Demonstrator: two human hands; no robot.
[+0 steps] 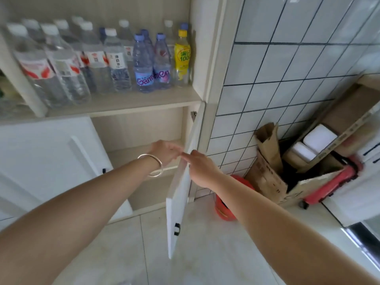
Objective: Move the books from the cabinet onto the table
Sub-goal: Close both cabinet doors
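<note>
Hands, two, left (164,152) and right (200,166), at one open cabinet door (180,194).

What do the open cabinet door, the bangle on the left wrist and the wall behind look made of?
Cabinet door: probably laminated board, smooth matte white face. Bangle: likely metal, thin silvery ring with a bright shine. Wall: glazed ceramic tile, glossy white squares with dark grout lines.

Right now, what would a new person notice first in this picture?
Probably the two bare arms reaching to the open white cabinet door, where the left hand and right hand almost meet. Above them, a shelf holds many water bottles and one yellow bottle.
</note>
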